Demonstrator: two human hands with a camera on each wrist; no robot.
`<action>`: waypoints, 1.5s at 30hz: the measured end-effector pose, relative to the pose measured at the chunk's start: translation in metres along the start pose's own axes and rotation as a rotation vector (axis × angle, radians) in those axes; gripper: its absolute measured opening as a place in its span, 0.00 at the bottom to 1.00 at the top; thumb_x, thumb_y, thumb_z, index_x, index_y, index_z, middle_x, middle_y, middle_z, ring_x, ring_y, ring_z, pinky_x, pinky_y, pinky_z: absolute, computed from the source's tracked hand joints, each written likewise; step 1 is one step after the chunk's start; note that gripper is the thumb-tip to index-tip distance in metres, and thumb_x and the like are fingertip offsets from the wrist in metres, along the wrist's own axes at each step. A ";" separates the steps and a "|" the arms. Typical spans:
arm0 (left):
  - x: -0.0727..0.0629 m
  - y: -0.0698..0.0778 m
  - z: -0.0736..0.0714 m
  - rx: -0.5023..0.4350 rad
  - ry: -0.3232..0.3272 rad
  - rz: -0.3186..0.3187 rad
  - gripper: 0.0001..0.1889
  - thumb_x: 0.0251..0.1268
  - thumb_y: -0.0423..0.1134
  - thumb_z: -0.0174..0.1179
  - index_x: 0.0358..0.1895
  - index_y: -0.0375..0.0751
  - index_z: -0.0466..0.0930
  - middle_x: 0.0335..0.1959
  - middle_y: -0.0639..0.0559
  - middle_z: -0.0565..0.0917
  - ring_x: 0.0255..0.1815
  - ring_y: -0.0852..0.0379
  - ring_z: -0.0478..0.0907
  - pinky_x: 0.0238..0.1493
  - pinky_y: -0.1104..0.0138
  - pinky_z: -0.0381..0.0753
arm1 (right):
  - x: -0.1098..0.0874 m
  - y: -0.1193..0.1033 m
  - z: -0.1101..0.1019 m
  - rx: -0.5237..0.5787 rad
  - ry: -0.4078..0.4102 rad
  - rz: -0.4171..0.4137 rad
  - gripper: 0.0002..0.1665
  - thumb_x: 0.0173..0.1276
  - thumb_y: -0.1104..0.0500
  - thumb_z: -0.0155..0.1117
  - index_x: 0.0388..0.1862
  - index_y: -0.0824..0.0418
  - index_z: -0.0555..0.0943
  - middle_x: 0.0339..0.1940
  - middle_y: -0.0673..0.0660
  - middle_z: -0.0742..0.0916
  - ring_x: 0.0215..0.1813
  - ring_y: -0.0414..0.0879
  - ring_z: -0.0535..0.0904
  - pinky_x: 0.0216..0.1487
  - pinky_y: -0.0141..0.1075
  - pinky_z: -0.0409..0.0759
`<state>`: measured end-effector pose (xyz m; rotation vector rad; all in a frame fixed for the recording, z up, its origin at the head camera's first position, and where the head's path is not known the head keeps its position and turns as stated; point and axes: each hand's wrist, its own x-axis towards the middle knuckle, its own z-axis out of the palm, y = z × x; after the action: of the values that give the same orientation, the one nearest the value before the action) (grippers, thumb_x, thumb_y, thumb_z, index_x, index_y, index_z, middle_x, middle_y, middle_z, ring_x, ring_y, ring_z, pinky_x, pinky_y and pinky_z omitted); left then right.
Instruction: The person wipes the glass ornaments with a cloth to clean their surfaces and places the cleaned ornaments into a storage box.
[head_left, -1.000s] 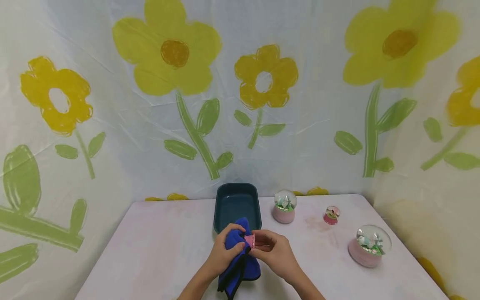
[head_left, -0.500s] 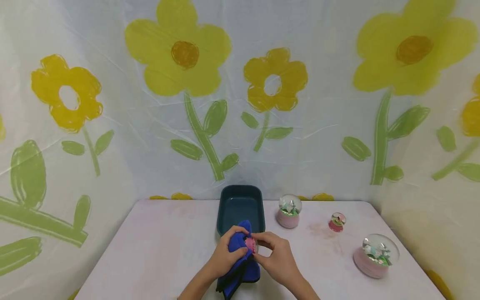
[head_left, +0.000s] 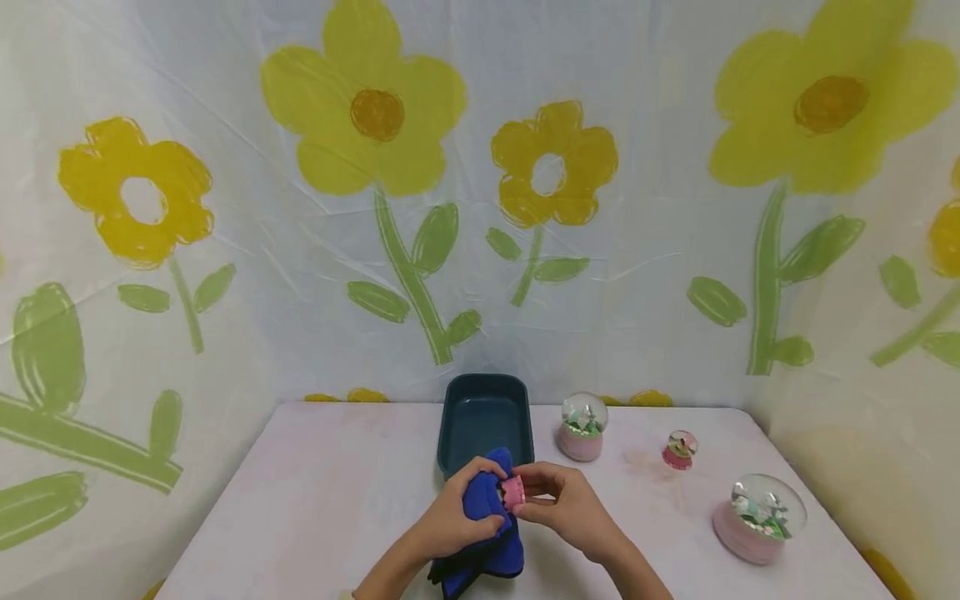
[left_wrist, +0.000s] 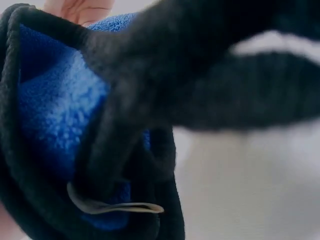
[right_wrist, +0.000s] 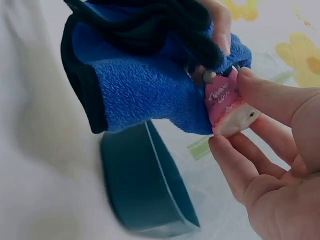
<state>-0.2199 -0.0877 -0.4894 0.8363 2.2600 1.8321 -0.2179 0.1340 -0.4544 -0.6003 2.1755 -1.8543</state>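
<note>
I see right fingers (right_wrist: 262, 95) pinching ornament (right_wrist: 225, 102) | left fingers (head_left: 484, 527) gripping cloth (right_wrist: 145, 90) against it | slack pinch could drop it onto tabletop (head_left: 330, 492)

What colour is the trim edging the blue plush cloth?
Black fabric trim, best seen in the left wrist view.

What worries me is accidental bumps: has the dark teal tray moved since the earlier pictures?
No. Judged by the painted green stem behind it, the teal tray stays put; the whole view has shifted slightly.
</note>
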 end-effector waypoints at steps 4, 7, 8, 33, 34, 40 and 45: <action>0.003 0.001 0.006 -0.046 0.020 -0.001 0.27 0.55 0.41 0.65 0.59 0.56 0.68 0.60 0.48 0.69 0.53 0.46 0.72 0.47 0.59 0.80 | -0.007 -0.004 0.005 -0.076 0.079 -0.103 0.24 0.59 0.64 0.73 0.55 0.65 0.80 0.49 0.60 0.84 0.51 0.54 0.81 0.47 0.38 0.80; 0.004 0.001 0.003 -0.068 0.066 0.014 0.27 0.53 0.40 0.65 0.58 0.53 0.68 0.58 0.46 0.70 0.52 0.44 0.72 0.46 0.59 0.79 | -0.007 -0.004 0.011 -0.256 0.102 -0.304 0.25 0.59 0.65 0.73 0.56 0.63 0.79 0.51 0.57 0.84 0.52 0.50 0.81 0.48 0.37 0.79; 0.005 0.001 0.001 -0.073 0.078 0.014 0.27 0.53 0.39 0.65 0.58 0.53 0.68 0.58 0.46 0.70 0.51 0.44 0.72 0.45 0.59 0.79 | -0.005 -0.003 0.013 -0.324 0.108 -0.379 0.26 0.58 0.66 0.73 0.56 0.62 0.79 0.52 0.56 0.84 0.53 0.49 0.81 0.48 0.36 0.79; 0.015 0.008 -0.026 0.002 0.045 0.010 0.26 0.55 0.36 0.67 0.57 0.55 0.68 0.59 0.45 0.69 0.50 0.43 0.74 0.44 0.58 0.81 | 0.013 0.001 0.015 -0.357 0.077 -0.405 0.28 0.64 0.63 0.68 0.62 0.65 0.74 0.54 0.57 0.83 0.51 0.48 0.82 0.46 0.39 0.81; 0.016 0.007 -0.026 -0.013 0.051 0.006 0.26 0.55 0.37 0.67 0.57 0.55 0.68 0.58 0.45 0.69 0.51 0.43 0.73 0.45 0.58 0.80 | 0.014 0.002 0.016 -0.396 0.105 -0.460 0.29 0.61 0.65 0.70 0.62 0.64 0.75 0.54 0.56 0.83 0.50 0.46 0.82 0.46 0.38 0.81; 0.015 -0.005 -0.025 -0.111 0.045 -0.043 0.24 0.57 0.40 0.66 0.57 0.53 0.69 0.55 0.44 0.71 0.50 0.44 0.74 0.44 0.57 0.80 | 0.014 0.012 0.018 -0.700 0.207 -0.660 0.35 0.51 0.70 0.77 0.60 0.62 0.78 0.56 0.55 0.82 0.52 0.46 0.82 0.50 0.33 0.78; 0.007 -0.013 -0.018 -0.154 0.059 -0.043 0.22 0.61 0.40 0.64 0.57 0.48 0.67 0.58 0.40 0.69 0.50 0.43 0.75 0.44 0.57 0.82 | 0.010 0.014 0.020 -0.678 0.063 -0.493 0.26 0.69 0.58 0.64 0.62 0.67 0.73 0.50 0.52 0.81 0.46 0.40 0.80 0.45 0.34 0.81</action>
<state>-0.2376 -0.1020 -0.4954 0.7128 2.1190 2.0058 -0.2207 0.1130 -0.4707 -1.3158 2.8976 -1.2625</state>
